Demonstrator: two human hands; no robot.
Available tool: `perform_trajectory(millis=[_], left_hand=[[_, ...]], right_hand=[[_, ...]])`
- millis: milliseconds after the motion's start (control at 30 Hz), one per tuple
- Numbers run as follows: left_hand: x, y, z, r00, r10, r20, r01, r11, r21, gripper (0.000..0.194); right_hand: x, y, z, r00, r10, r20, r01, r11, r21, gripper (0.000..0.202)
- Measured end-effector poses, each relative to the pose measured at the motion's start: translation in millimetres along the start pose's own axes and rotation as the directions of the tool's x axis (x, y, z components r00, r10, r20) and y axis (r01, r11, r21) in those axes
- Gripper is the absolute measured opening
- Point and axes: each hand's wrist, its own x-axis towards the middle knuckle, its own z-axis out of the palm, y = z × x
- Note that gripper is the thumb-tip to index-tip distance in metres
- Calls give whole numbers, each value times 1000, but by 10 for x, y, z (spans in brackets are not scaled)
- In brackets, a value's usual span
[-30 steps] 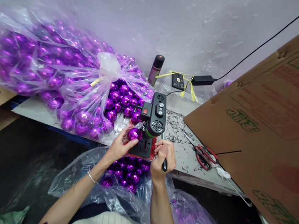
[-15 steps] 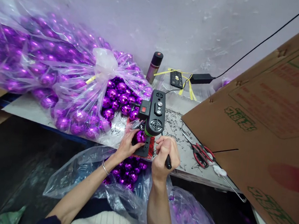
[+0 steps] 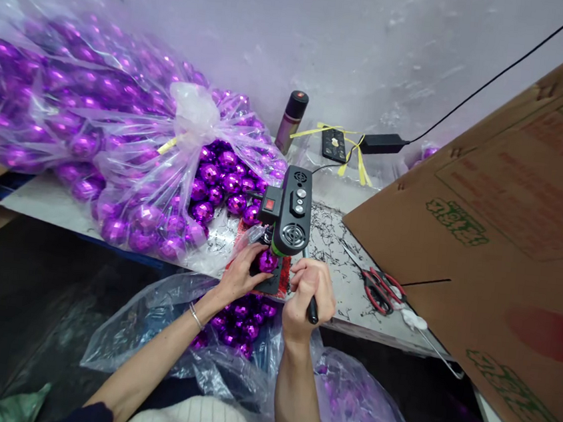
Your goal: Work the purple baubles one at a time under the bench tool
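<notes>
My left hand (image 3: pixel 245 273) grips a shiny purple faceted ball (image 3: pixel 268 261) between thumb and fingers, under the head of a small black bench press (image 3: pixel 295 212). The machine has a red switch and round vents, and its dark base plate (image 3: pixel 270 283) lies on a red patch of the table. To the right, my right hand (image 3: pixel 311 295) is a fist around a black-ended lever handle (image 3: pixel 312 310); most of the lever is hidden by the fingers. Loose purple balls (image 3: pixel 231 182) spill from a bag just behind the machine, and more (image 3: pixel 239 324) lie below the table edge in clear plastic.
A tied clear bag (image 3: pixel 85 110) full of purple balls fills the left. Behind stand a spray can (image 3: pixel 291 122), a black phone-like object (image 3: pixel 333 144) and a power adapter (image 3: pixel 383 144). Red-handled scissors (image 3: pixel 378 290) lie beside a large cardboard box (image 3: pixel 485 232). Black thread-like scraps litter the tabletop (image 3: pixel 331 243).
The ball in my left hand has shifted slightly right and down. My right fist with the lever handle sits a little further left. The view has tilted slightly.
</notes>
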Motion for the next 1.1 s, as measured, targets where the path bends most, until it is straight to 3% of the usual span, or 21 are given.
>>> perform_trajectory(millis=[167, 433, 1100], left_hand=[[-22, -23, 24, 1000, -16, -11, 16, 999, -31, 61], [-32, -28, 34, 1000, -30, -2, 30, 999, -32, 63], [-42, -64, 95, 999, 28, -38, -30, 997, -69, 62]], right_hand=[[-83, 64, 18, 999, -35, -23, 34, 999, -14, 35], [-426, 374, 174, 984, -127, -126, 124, 992, -27, 37], [-512, 525, 230, 972, -171, -159, 170, 985, -19, 36]])
